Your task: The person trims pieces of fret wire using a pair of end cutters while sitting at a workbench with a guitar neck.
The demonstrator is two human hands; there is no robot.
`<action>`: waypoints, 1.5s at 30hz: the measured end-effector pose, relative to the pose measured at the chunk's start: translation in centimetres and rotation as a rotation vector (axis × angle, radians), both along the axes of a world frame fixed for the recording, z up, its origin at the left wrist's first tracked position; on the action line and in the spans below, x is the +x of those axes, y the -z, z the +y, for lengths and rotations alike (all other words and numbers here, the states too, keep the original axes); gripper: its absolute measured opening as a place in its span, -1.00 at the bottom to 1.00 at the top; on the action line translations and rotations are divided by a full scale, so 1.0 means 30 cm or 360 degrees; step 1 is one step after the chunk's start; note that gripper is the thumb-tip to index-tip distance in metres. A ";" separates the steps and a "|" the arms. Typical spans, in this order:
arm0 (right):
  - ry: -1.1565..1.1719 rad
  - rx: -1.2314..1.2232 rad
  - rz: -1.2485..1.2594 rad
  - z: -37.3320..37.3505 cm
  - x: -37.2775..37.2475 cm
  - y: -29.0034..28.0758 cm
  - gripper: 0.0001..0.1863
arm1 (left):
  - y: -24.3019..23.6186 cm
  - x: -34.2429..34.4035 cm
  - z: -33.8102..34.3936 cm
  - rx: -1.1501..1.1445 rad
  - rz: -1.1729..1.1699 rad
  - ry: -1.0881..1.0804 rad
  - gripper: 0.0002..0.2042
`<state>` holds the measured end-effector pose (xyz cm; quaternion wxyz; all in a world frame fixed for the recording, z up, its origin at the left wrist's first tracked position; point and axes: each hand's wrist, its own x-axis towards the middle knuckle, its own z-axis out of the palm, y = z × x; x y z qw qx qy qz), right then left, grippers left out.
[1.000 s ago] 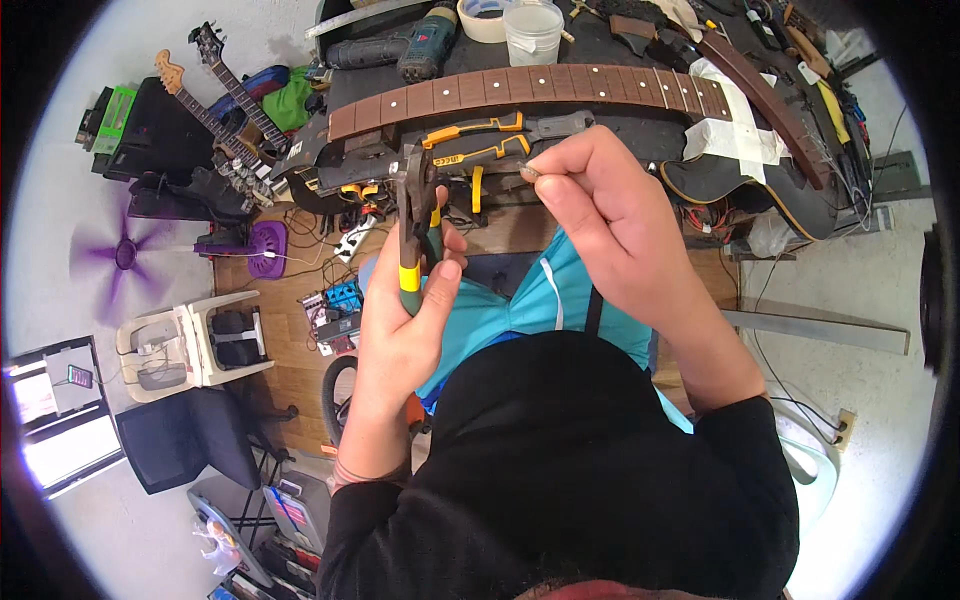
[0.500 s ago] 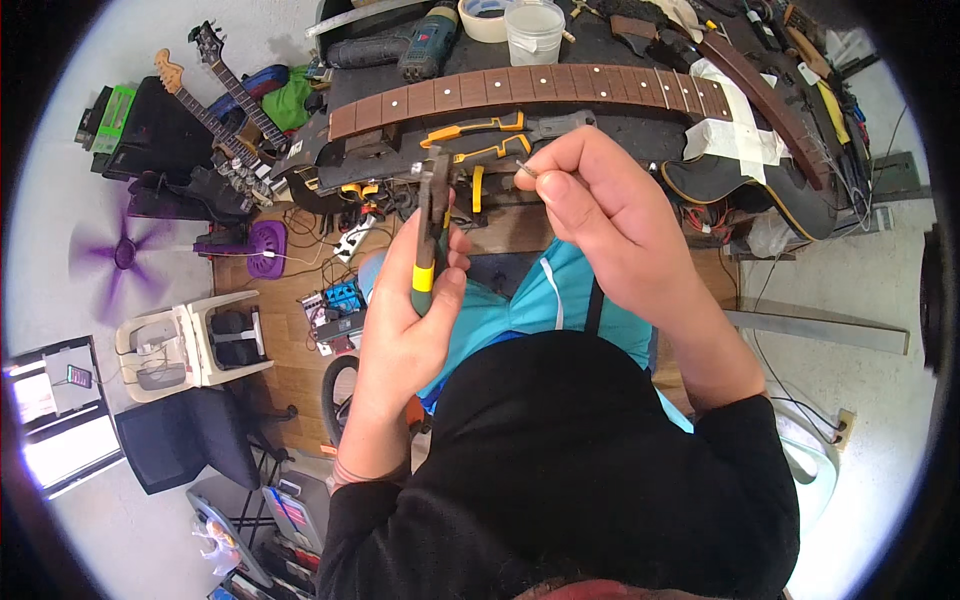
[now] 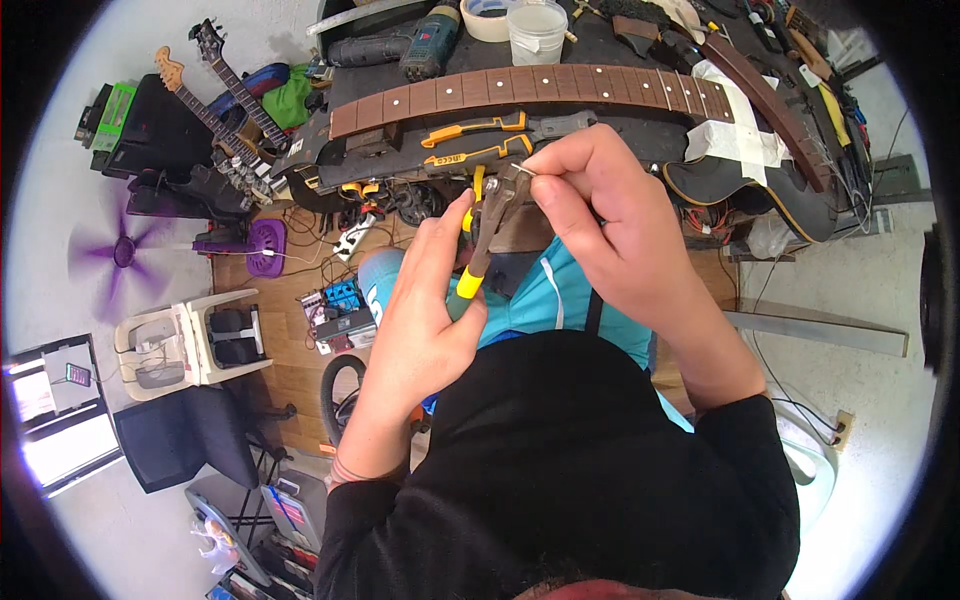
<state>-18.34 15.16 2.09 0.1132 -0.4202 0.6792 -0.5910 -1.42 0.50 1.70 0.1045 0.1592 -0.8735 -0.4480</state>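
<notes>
My left hand (image 3: 412,325) is wrapped round a pair of pliers (image 3: 486,245) with green and yellow handles. The metal head of the pliers points up and to the right, close to my right fingertips. Between thumb and forefinger, my right hand (image 3: 630,235) pinches a short, thin piece of metal wire (image 3: 526,169). One end of this wire is at the pliers' jaws; whether they grip it is too small to tell. Just beyond both hands, a guitar neck (image 3: 470,91) with a dark, dotted fretboard lies across the workbench. Only some frets show at its right end.
Two orange-and-black hand tools (image 3: 485,152) lie on the bench in front of the neck. Behind it are a power drill (image 3: 432,42), a roll of tape (image 3: 483,22) and a clear plastic tub (image 3: 538,35). A dark guitar body (image 3: 705,184) with masking tape sits at the right.
My left hand has brought the pliers right and tilted them, so their head now meets the wire at my right fingertips. My right hand has barely moved.
</notes>
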 end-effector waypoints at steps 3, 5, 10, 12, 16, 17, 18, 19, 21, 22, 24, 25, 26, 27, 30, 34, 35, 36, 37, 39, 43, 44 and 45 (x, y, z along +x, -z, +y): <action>0.0012 0.0026 0.0039 0.001 -0.002 -0.004 -0.86 | -0.009 -0.003 0.000 0.0018 -0.0034 0.0008 -0.23; 0.0018 0.0045 0.0057 0.001 -0.005 0.001 -0.86 | -0.013 -0.006 0.002 -0.0034 -0.0062 0.0011 -0.23; 0.0036 -0.0013 0.0325 -0.001 -0.019 0.011 -0.90 | -0.009 -0.007 0.004 -0.0026 -0.0022 -0.0003 -0.37; 0.0028 -0.0033 0.0349 -0.004 -0.019 0.015 -0.90 | 0.010 -0.002 0.002 -0.0060 0.0051 0.0003 -0.43; 0.0012 -0.0027 0.0399 -0.005 -0.029 0.032 -0.91 | 0.027 0.006 -0.008 0.0082 -0.0114 -0.0002 -0.52; 0.0012 -0.0028 0.0398 -0.004 -0.029 0.036 -0.91 | 0.029 0.007 -0.009 0.0109 -0.0121 -0.0005 -0.53; 0.0016 -0.0022 0.0372 -0.002 -0.028 0.037 -0.91 | 0.029 0.006 -0.010 0.0139 -0.0128 -0.0007 -0.55; 0.0021 -0.0016 0.0345 -0.001 -0.027 0.038 -0.91 | 0.031 0.007 -0.013 0.0152 -0.0133 0.0021 -0.56; 0.0019 -0.0017 0.0350 -0.001 -0.027 0.039 -0.91 | 0.032 0.009 -0.011 0.0162 -0.0139 0.0047 -0.58; 0.0016 -0.0017 0.0356 -0.001 -0.027 0.038 -0.91 | 0.032 0.011 -0.004 0.0190 -0.0116 0.0019 -0.60; 0.0017 -0.0026 0.0373 -0.002 -0.028 0.042 -0.91 | 0.030 0.009 -0.001 0.0218 -0.0092 -0.0005 -0.63; 0.0018 -0.0032 0.0391 -0.001 -0.029 0.045 -0.90 | 0.027 0.003 -0.002 0.0243 -0.0099 0.0015 -0.64; 0.0023 -0.0031 0.0393 0.000 -0.030 0.046 -0.90 | 0.026 0.000 -0.002 0.0269 -0.0105 0.0034 -0.66; 0.0016 -0.0034 0.0379 -0.001 -0.030 0.047 -0.90 | 0.027 0.001 -0.002 0.0267 -0.0105 0.0034 -0.66; 0.0005 -0.0027 0.0364 0.000 -0.032 0.048 -0.90 | 0.036 0.004 -0.003 0.0248 -0.0124 0.0022 -0.67; 0.0002 -0.0025 0.0349 0.001 -0.031 0.048 -0.89 | 0.038 0.005 -0.002 0.0292 -0.0095 0.0038 -0.69; 0.0005 -0.0024 0.0350 0.001 -0.031 0.045 -0.89 | 0.037 0.004 -0.001 0.0312 -0.0099 0.0038 -0.69; 0.0005 -0.0030 0.0357 -0.001 -0.030 0.044 -0.89 | 0.035 0.004 -0.002 0.0311 -0.0099 0.0036 -0.69; 0.0004 -0.0035 0.0365 -0.001 -0.029 0.042 -0.90 | 0.032 0.002 -0.002 0.0260 -0.0075 0.0043 -0.70; 0.0009 -0.0033 0.0378 -0.002 -0.028 0.044 -0.89 | 0.043 0.004 -0.005 0.0210 -0.0049 0.0051 -0.71; 0.0084 0.0043 0.0329 -0.002 -0.021 0.029 -0.88 | 0.050 0.028 -0.002 0.0237 -0.0053 -0.0128 -0.71; 0.0080 0.0039 0.0326 -0.007 -0.014 0.033 -0.88 | 0.042 0.028 -0.004 0.0322 0.0023 -0.0198 -0.71; 0.0071 0.0037 0.0152 -0.009 -0.004 0.039 -0.88 | 0.043 0.022 -0.003 0.0445 0.0169 -0.0243 -0.70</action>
